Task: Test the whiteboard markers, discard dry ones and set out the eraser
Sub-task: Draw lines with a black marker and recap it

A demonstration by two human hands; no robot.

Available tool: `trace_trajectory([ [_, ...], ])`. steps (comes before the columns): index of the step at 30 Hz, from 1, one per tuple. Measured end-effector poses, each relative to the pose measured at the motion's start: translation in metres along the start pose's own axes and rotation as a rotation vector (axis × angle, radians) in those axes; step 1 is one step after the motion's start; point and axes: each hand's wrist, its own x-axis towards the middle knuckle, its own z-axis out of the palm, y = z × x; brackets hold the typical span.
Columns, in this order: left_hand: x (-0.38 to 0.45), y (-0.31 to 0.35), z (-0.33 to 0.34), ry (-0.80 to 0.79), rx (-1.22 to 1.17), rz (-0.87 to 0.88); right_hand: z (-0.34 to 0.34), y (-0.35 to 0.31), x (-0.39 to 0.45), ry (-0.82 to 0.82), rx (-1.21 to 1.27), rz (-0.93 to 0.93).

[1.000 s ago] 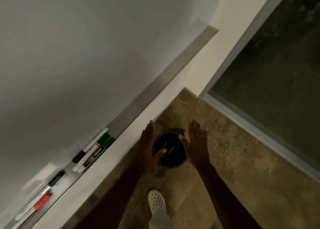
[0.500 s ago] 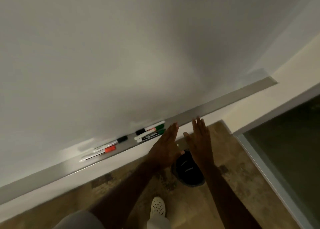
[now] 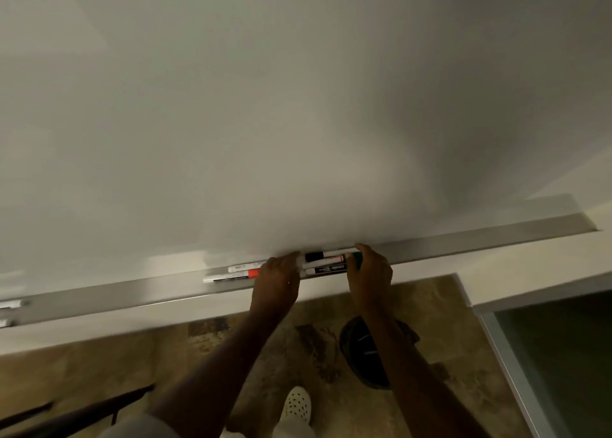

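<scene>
Two hands at the marker tray

The markers (image 3: 326, 262) lie flat in the tray (image 3: 480, 242), long way running left to right. The left hand (image 3: 276, 280) touches their left ends, fingers bent over; its hold is unclear. The right hand (image 3: 369, 273) curls round the green end. A bin (image 3: 362, 354) sits below on the floor.

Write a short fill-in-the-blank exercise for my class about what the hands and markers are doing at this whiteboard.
1. Both hands, left hand and right hand, reach the markers on the metal ____.
2. The bin stands on the ____.
3. The marker left of the left hand has a ____ cap.

Missing words: tray; floor; red
</scene>
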Motion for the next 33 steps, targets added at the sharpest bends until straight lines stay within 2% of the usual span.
trace_trajectory([
  [5, 0.009, 0.006, 0.009, 0.011, -0.100, -0.193, 0.002, 0.000, 0.007, -0.002, 0.013, 0.032],
  [12, 0.014, 0.013, 0.024, 0.016, -0.183, -0.236, 0.002, -0.001, 0.012, 0.002, 0.079, 0.044],
  [20, 0.016, 0.026, 0.019, 0.079, -0.398, -0.340, -0.007, 0.002, 0.015, 0.073, 0.171, 0.088],
  [28, 0.014, 0.054, -0.031, 0.222, -0.642, -0.393, -0.041, -0.020, 0.014, 0.117, 0.332, 0.017],
  [33, 0.001, 0.069, -0.074, 0.336, -0.658, -0.382, -0.068, -0.045, 0.009, 0.074, 0.463, -0.073],
])
